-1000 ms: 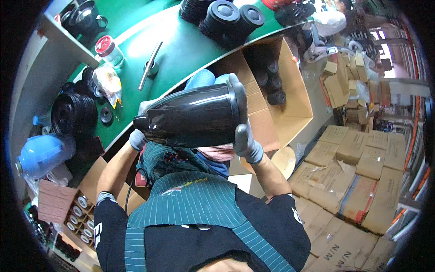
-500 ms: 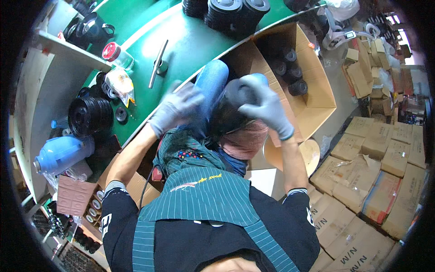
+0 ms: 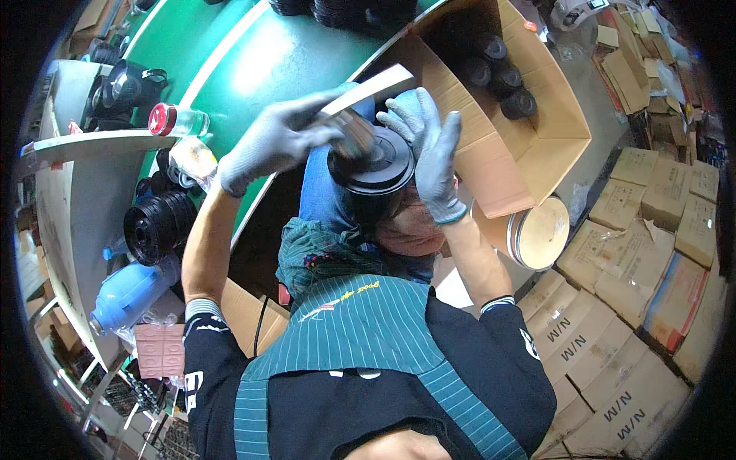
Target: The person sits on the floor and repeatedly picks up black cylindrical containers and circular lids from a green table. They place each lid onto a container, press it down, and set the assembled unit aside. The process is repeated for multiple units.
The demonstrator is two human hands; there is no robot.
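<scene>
My left hand [image 3: 280,138], in a grey glove, is closed on a T-handle wrench [image 3: 368,89]. The wrench's pale crossbar points up and to the right; its shaft is smeared by motion over the middle of a black round part [image 3: 387,170]. This disc-topped part sits between my knees, and its lower portion is dark and hard to make out. Also gloved in grey, my right hand [image 3: 437,149] lies along the part's right side. Its fingers are stretched and apart, with the palm beside the rim.
An open cardboard box [image 3: 556,130] with several black cylinders [image 3: 506,77] stands at the right. The green table [image 3: 245,65] bears a red-lidded jar [image 3: 180,120] and black ring stacks [image 3: 157,226]. A blue bottle [image 3: 130,295] is at the left, stacked cartons [image 3: 613,307] at the right.
My left hand has taken the T-handle wrench off the table and brought it over the black part. My right hand has shifted from the part's top to its right side, fingers spreading.
</scene>
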